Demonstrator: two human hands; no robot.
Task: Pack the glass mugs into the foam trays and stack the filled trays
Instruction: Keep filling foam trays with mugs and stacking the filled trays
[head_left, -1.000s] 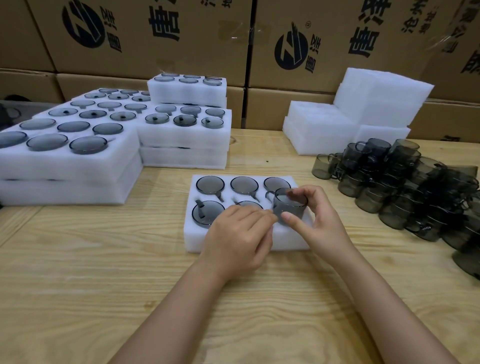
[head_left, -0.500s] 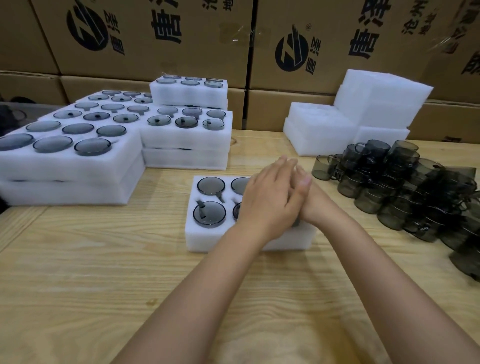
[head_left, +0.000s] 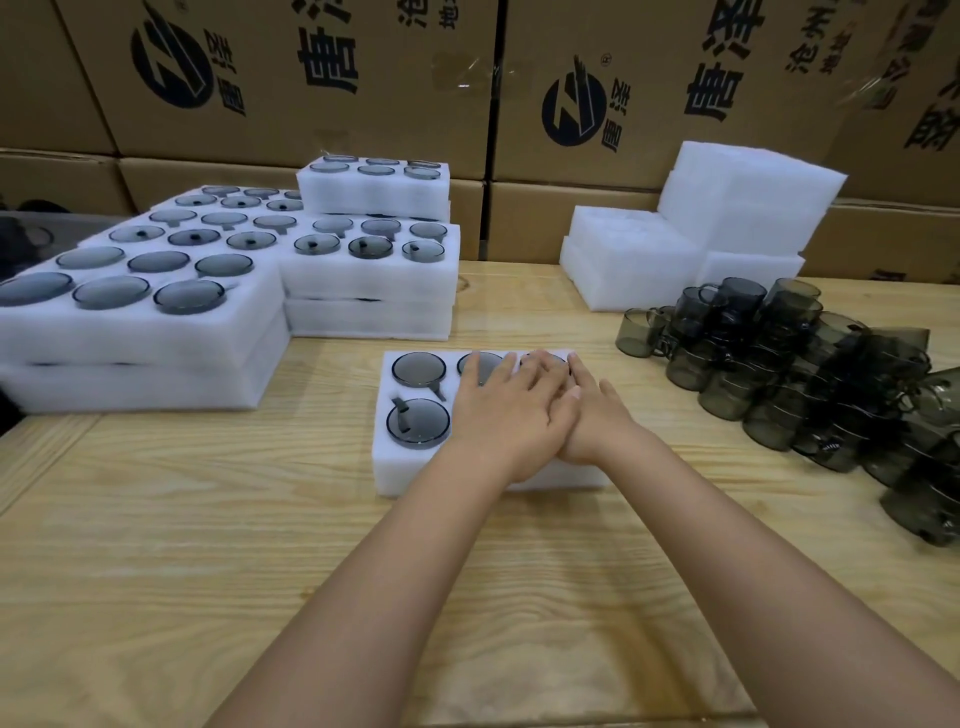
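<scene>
A white foam tray (head_left: 387, 470) lies on the wooden table in front of me, with smoky grey glass mugs (head_left: 418, 422) sunk in its holes. My left hand (head_left: 506, 415) lies flat over the tray's middle, fingers straight. My right hand (head_left: 592, 415) lies flat beside it over the right part, partly under the left hand. Both press down on the tray top. The mugs under the hands are hidden. A heap of loose grey mugs (head_left: 810, 384) sits to the right.
Stacks of filled foam trays (head_left: 140, 338) stand at the left and a further stack of trays (head_left: 369, 291) behind it. Empty foam trays (head_left: 685, 244) are piled at the back right. Cardboard boxes (head_left: 649, 88) wall off the table's far side.
A second ago my right hand held a mug at the tray's front right hole. Both hands have since flattened and now press on the tray top.
</scene>
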